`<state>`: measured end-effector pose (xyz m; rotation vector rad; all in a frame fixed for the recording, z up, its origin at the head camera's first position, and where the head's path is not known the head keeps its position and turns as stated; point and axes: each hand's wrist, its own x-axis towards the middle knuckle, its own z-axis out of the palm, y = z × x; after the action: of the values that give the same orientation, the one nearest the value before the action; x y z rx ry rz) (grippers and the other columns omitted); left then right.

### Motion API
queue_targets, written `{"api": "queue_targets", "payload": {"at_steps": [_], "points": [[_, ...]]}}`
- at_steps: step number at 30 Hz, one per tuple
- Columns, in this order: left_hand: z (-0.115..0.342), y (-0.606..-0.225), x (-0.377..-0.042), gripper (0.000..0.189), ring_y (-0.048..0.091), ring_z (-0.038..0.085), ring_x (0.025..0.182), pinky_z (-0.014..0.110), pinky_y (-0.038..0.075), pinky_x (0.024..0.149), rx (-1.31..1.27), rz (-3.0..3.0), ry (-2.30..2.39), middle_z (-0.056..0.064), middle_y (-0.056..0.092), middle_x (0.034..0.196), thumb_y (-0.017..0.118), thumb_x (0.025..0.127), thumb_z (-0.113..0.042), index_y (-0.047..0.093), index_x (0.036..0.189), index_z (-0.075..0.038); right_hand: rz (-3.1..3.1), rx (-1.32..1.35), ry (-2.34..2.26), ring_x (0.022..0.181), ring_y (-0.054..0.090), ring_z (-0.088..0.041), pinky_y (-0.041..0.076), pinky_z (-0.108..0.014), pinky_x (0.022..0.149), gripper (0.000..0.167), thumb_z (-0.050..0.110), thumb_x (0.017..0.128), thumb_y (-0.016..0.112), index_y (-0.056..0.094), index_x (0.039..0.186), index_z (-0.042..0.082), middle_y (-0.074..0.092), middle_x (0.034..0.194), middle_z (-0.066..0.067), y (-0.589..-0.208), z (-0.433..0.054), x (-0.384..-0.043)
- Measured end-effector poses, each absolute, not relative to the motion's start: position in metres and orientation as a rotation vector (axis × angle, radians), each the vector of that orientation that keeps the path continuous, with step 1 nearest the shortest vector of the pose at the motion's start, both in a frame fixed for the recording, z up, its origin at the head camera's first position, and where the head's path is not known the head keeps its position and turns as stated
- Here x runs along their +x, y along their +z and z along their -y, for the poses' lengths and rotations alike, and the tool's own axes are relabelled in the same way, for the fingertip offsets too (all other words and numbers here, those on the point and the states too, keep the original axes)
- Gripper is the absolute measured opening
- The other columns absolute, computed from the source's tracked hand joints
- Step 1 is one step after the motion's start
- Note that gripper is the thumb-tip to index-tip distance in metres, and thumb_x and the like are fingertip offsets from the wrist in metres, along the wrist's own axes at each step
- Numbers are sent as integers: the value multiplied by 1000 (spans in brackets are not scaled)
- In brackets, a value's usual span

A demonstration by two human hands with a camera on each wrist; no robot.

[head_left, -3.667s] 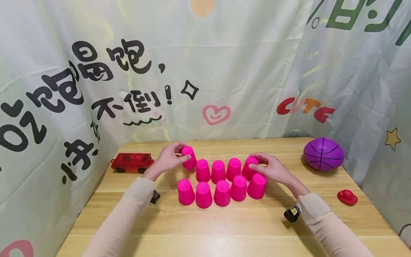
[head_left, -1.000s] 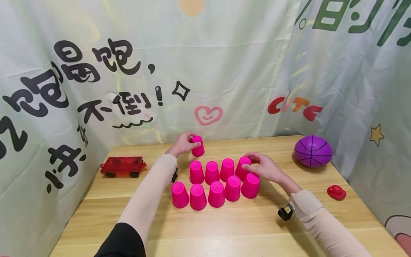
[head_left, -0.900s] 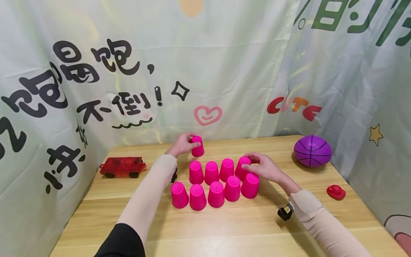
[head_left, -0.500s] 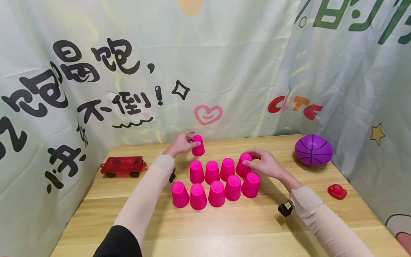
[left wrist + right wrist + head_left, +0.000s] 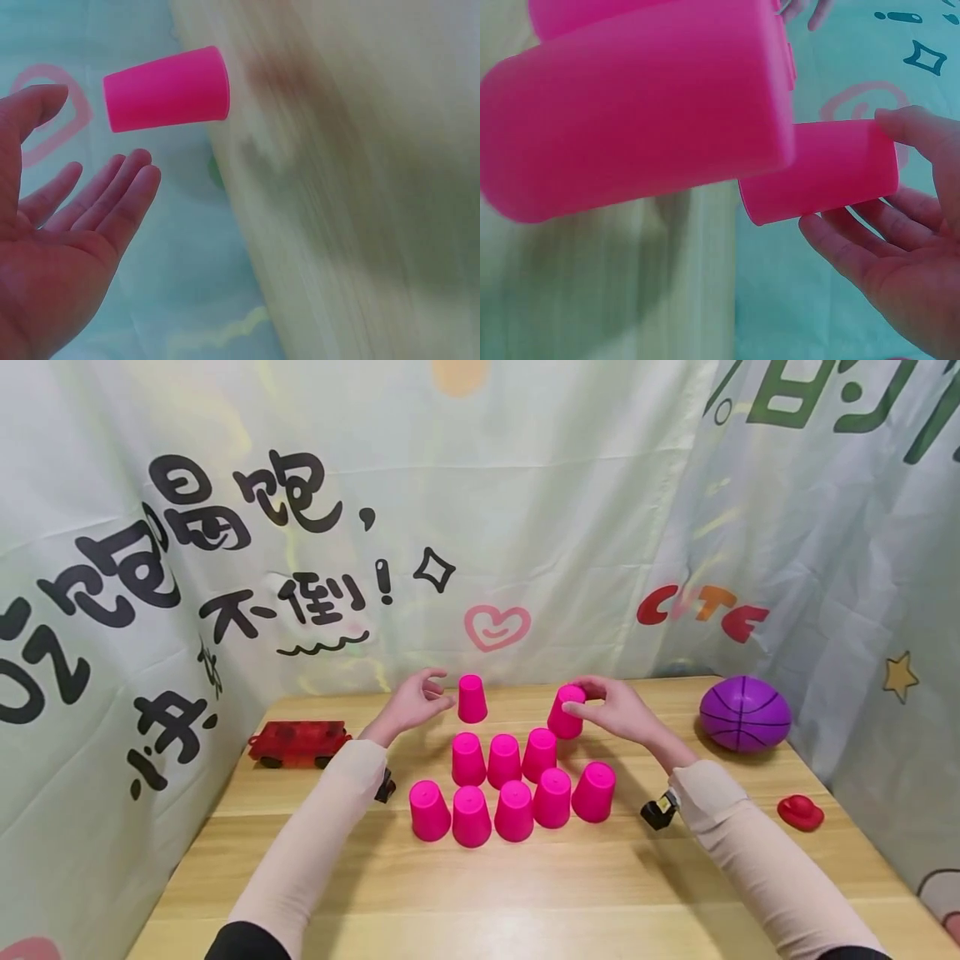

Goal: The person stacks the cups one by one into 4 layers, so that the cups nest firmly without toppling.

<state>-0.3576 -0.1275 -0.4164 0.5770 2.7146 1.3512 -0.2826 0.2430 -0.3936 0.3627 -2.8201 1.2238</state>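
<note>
In the head view my right hand [image 5: 621,710] holds a pink cup [image 5: 564,713] by its sides, behind the other rows. The right wrist view shows the thumb and fingers [image 5: 840,244] round this cup [image 5: 844,169]. My left hand [image 5: 411,703] is beside another upturned pink cup [image 5: 472,700] at the back. A gap separates its spread fingers from that cup [image 5: 169,90] in the left wrist view. Three upturned cups stand in the middle row, among them a left one [image 5: 468,760]. Several more form the front row, one at its centre [image 5: 514,812].
A red transparent toy car [image 5: 300,743] stands at the left of the wooden table [image 5: 480,902]. Towards the right are a purple ball [image 5: 745,714] with black lines and a small red hat [image 5: 800,812]. A printed curtain [image 5: 570,527] hangs behind the table.
My left hand has let go of the back cup and drawn off to the left. My right hand has moved the right-end cup of the middle row backward.
</note>
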Motion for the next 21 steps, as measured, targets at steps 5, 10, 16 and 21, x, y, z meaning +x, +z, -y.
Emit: {"api": "queue_targets", "payload": {"at_steps": [5, 10, 16, 21], "points": [[135, -418, -346, 58, 72, 38, 116, 49, 60, 100, 614, -2699, 1359, 23, 72, 126, 76, 96, -25, 56, 146, -4, 2831, 383, 1224, 120, 65, -35, 57, -52, 102, 52, 35, 96, 76, 64, 137, 5, 71, 127, -16, -386, -233, -292], [139, -417, -331, 55, 73, 36, 114, 49, 61, 99, 675, -2682, 1372, 20, 73, 125, 79, 95, -25, 59, 143, -6, 2841, 391, 1246, 115, 65, -32, 59, -49, 98, 51, 35, 96, 76, 65, 137, 6, 71, 126, -15, -381, -224, -303], [148, -418, -309, 52, 73, 32, 114, 49, 60, 101, 691, -2650, 1393, 18, 73, 126, 80, 94, -27, 63, 141, -11, 2822, 430, 1302, 104, 67, -29, 59, -40, 90, 47, 33, 96, 76, 67, 134, 7, 73, 118, -13, -377, -208, -317], [157, -418, -289, 51, 74, 28, 114, 49, 59, 103, 723, -2635, 1383, 14, 74, 125, 80, 95, -29, 64, 140, -13, 2823, 463, 1308, 103, 67, -28, 57, -38, 89, 45, 31, 96, 77, 69, 133, 6, 73, 117, -13, -376, -194, -328]]}}
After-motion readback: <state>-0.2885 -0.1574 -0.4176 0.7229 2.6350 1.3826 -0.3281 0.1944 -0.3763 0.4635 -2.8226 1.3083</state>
